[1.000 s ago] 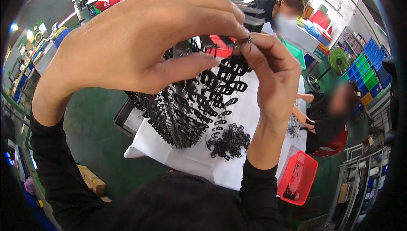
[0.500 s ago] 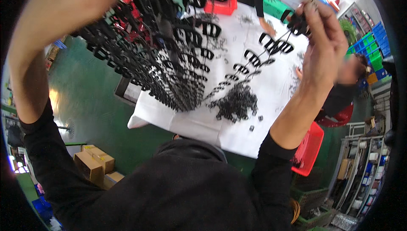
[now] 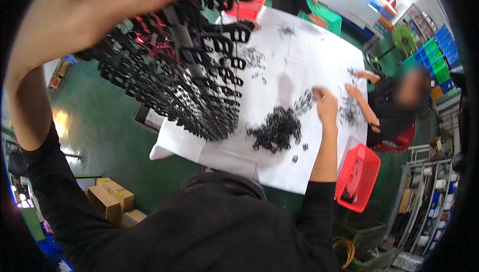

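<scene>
Fingers of the right hand (image 3: pixel 327 105) seem pinched on a strand of small black plastic loops (image 3: pixel 304 101) by the loose black plastic heap (image 3: pixel 276 131); whether anything is gripped by the left hand (image 3: pixel 75 30) cannot be told. Loops could be tangled by a sharp pull.

A white-covered table (image 3: pixel 279 170) bears a heap of small black buckle-shaped pieces (image 3: pixel 276 131) at six o'clock, a loose dark scatter (image 3: pixel 254 57) at eleven, a small dark tangle (image 3: pixel 287 30) at twelve and thin dark pieces (image 3: pixel 351 111) at three.
</scene>
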A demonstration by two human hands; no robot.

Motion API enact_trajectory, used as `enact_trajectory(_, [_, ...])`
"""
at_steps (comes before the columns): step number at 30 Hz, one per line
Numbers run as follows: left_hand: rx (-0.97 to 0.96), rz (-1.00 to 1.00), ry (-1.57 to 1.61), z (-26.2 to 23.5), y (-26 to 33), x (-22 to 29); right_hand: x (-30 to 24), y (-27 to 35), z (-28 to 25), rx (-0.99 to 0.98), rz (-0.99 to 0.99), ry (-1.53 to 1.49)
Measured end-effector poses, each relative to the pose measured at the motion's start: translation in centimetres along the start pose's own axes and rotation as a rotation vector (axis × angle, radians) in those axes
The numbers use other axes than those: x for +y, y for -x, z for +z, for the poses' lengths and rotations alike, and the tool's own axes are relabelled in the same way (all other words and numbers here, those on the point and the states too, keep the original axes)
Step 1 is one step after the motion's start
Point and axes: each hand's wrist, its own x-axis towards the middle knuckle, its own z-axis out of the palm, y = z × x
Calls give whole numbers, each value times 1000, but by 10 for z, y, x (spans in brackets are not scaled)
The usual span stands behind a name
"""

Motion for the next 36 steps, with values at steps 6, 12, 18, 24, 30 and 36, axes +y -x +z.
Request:
enact_trajectory(6, [-18, -30, -11, -5, 5, -4, -93, -20, -28, 84, -267, -298])
enact_trajectory(12, [87, 10, 162, 5, 4, -6, -256, -8, -90, -29, -567, -901])
enact_trajectory(18, [45, 3, 197, 4, 9, -6, -304, -9, -100, -207, -633, -973])
enact_trajectory(24, [5, 1, 225, 7, 8, -8, -300, -8, -100, -40, -611, -963])
enact_trajectory(30, [80, -5, 129, 14, 8, -9, -275, -12, -107, -9, -575, -969])
enact_trajectory(36, [139, -35, 176, 13, 4, -5, -279, -10, -99, -119, -551, -1018])
